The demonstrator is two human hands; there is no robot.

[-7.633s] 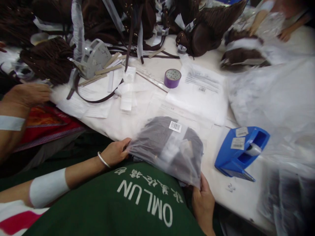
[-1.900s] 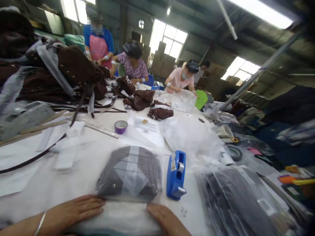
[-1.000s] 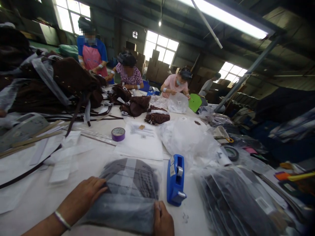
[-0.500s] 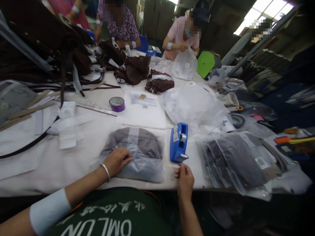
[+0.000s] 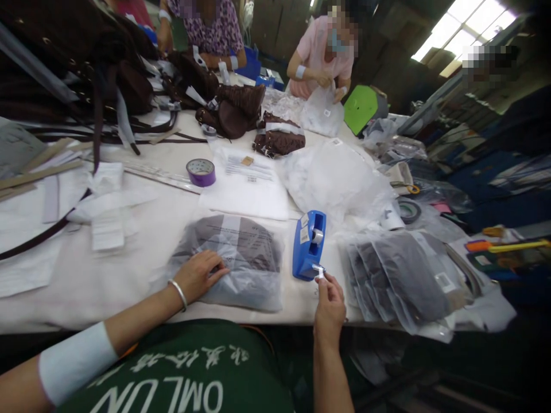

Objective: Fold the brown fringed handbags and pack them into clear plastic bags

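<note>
In the head view, a dark item in a frosted plastic bag (image 5: 252, 252) lies flat on the table in front of me. On the bag's left part rests my left hand (image 5: 201, 275), palm down, its fingers loosely bent and gripping nothing. Right of the bag stands a blue tape dispenser (image 5: 303, 244) holding a roll of clear tape (image 5: 317, 236). My right hand (image 5: 330, 298) is at the dispenser's near end, thumb and forefinger closed on a short strip of tape (image 5: 320, 272) at the cutter.
Bagged dark items (image 5: 400, 275) overlap at the right. Beyond are a purple tape roll (image 5: 201, 172), white printed bags (image 5: 249, 189), crumpled clear plastic (image 5: 336, 178) and brown bags (image 5: 232, 112). Co-workers stand across the table; one person (image 5: 322, 57) handles a plastic bag.
My right hand has moved up slightly, and a strip of tape now shows in its fingertips at the cutter. My left hand stays on the bag. The view has shifted a little.
</note>
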